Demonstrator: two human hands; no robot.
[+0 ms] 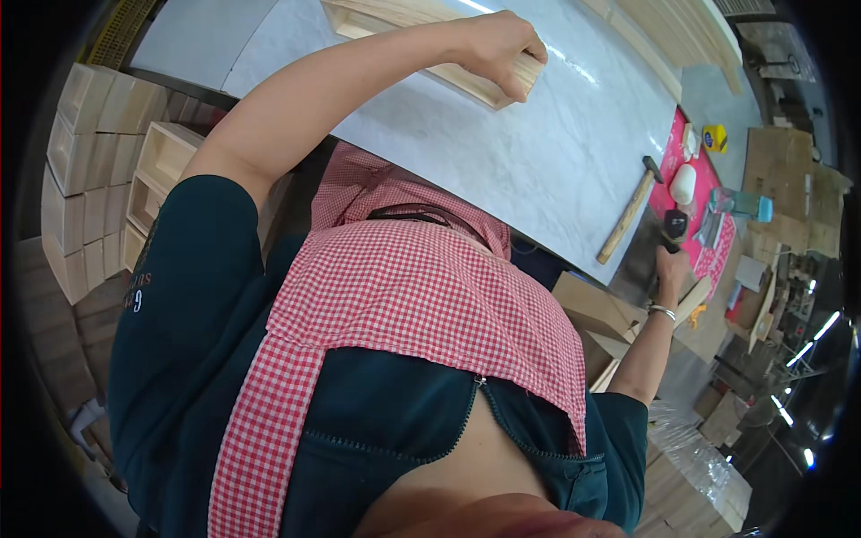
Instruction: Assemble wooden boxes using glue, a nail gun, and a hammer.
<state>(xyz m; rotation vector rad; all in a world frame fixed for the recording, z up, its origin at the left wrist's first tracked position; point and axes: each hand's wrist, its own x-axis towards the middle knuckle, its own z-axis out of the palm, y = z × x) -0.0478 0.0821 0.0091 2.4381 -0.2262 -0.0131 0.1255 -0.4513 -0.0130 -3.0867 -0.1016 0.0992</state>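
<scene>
My left hand (502, 56) is closed around the near right end of a long, shallow box of pale wood (480, 87), which rests on the white marbled tabletop (466, 143). My forearm covers part of the box. At the right side, my right hand (673, 263) grips a black tool with a rounded dark head (674, 226); its exact kind cannot be made out. Beside that hand lies a hammer (632, 211) with a wooden handle, along the table's right edge. A white rounded object (682, 184) sits just beyond the black tool on a pink cloth (661, 199).
Pale wooden boxes (85, 179) are stacked at the left. Wooden strips (628, 40) lie along the table's far side. A teal-capped clear bottle (740, 204) and a yellow package (715, 138) are at the right. A cardboard box (599, 305) stands below the table's right edge.
</scene>
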